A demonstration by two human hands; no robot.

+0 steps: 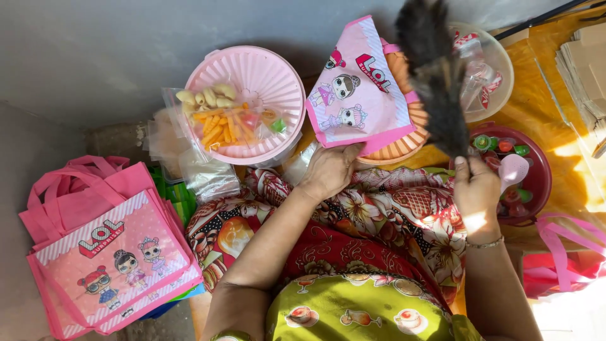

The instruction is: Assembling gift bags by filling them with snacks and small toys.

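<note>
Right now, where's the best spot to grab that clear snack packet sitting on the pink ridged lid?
Take the clear snack packet by its left end, which hangs past the rim of the pink ridged lid. Come in from the left side: that overhanging edge is free to pinch top and bottom, while the rest lies flat on the ridges. The left hand, now on the pink bag, is probably the nearer one.

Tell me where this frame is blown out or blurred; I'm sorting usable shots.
Head view: hard sunlight washes out the yellow mat at right and puts a bright patch on the right hand; the dark feathery thing above it is smeared by motion blur; the left hand, pink bag and snack bowl look sharp and evenly lit.
</note>
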